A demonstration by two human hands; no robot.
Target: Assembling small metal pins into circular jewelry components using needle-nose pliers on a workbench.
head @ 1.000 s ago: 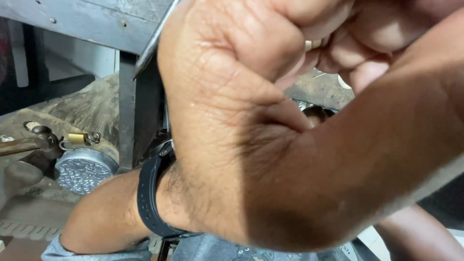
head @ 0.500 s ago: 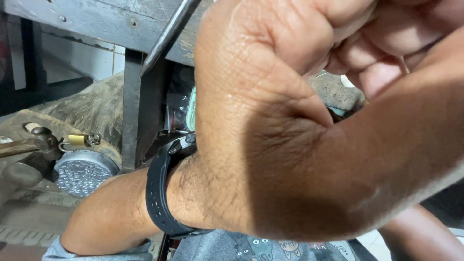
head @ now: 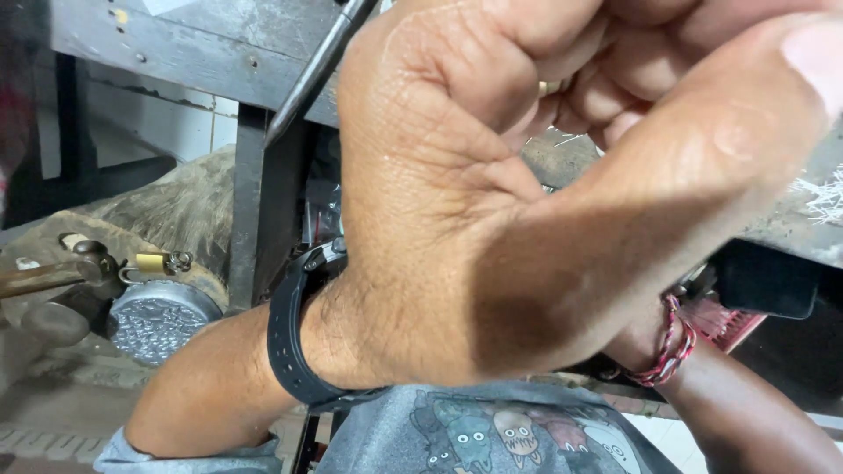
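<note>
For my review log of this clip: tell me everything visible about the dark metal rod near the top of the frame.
The dark metal rod is slim, round and smooth, looking like blackened steel with a dull sheen. It slants from the top edge down and leftwards, tapering to a point in front of the worn grey workbench. Its upper end runs behind the left hand, which is closed in a fist; whether that hand grips it cannot be told. Nothing touches its tip.

Left of the hands and lower down, a round metal disc with a dimpled face [head: 158,318] lay beside a hammer [head: 61,279] with a dark head, just under a small brass fitting [head: 154,262]. Behind the hands ran a worn grey bench [head: 176,53] on a dark steel leg [head: 250,206]. Below and right of them sat a red slotted crate [head: 729,323].
</note>
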